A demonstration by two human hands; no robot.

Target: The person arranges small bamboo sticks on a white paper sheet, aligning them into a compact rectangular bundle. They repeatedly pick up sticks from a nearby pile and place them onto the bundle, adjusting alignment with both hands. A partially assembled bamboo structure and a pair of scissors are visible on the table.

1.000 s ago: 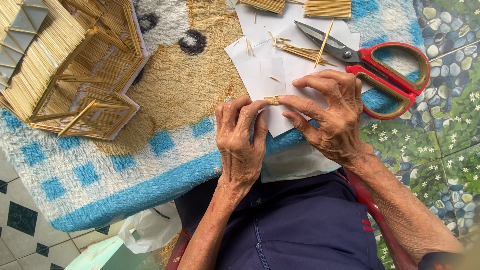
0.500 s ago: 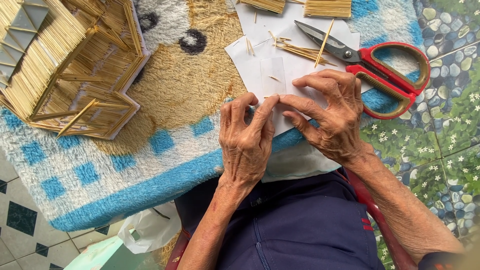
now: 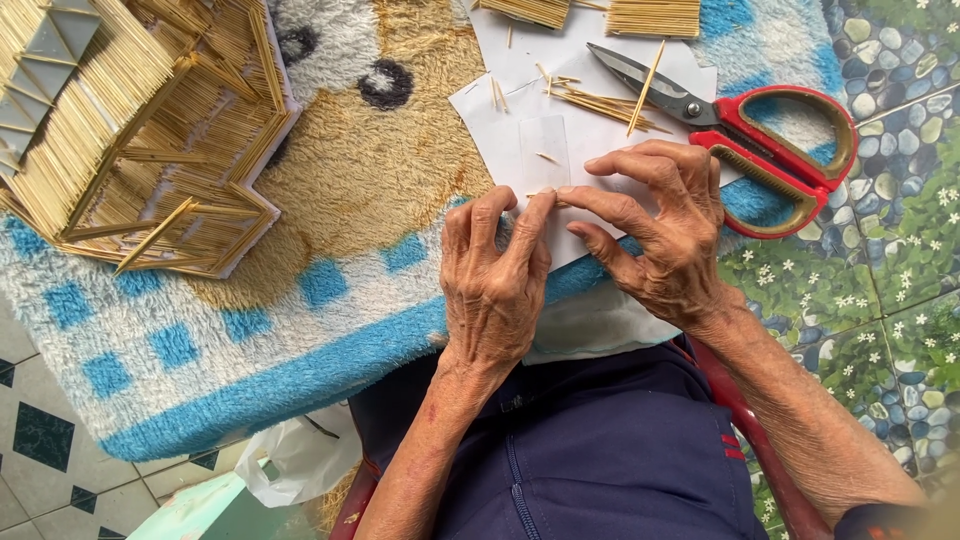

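Observation:
My left hand [image 3: 495, 285] and my right hand [image 3: 655, 235] meet fingertip to fingertip over a white sheet of paper [image 3: 520, 120] that lies on a fluffy blue, white and tan mat [image 3: 330, 240]. Between the fingertips both hands pinch a thin wooden stick [image 3: 545, 193] against the paper. A strip of clear tape [image 3: 545, 150] lies on the paper just beyond the fingers. Several loose sticks [image 3: 600, 100] lie scattered further up the sheet.
Red-handled scissors [image 3: 745, 130] lie on the paper to the right, blades pointing left. A model house of sticks [image 3: 130, 130] stands on the mat at the left. Two stick bundles [image 3: 650, 18] sit at the top edge. A white plastic bag [image 3: 300, 455] lies on the tiled floor.
My left hand has slid up and to the right, its fingers stretching to meet the right fingertips at the stick. The right hand has barely moved.

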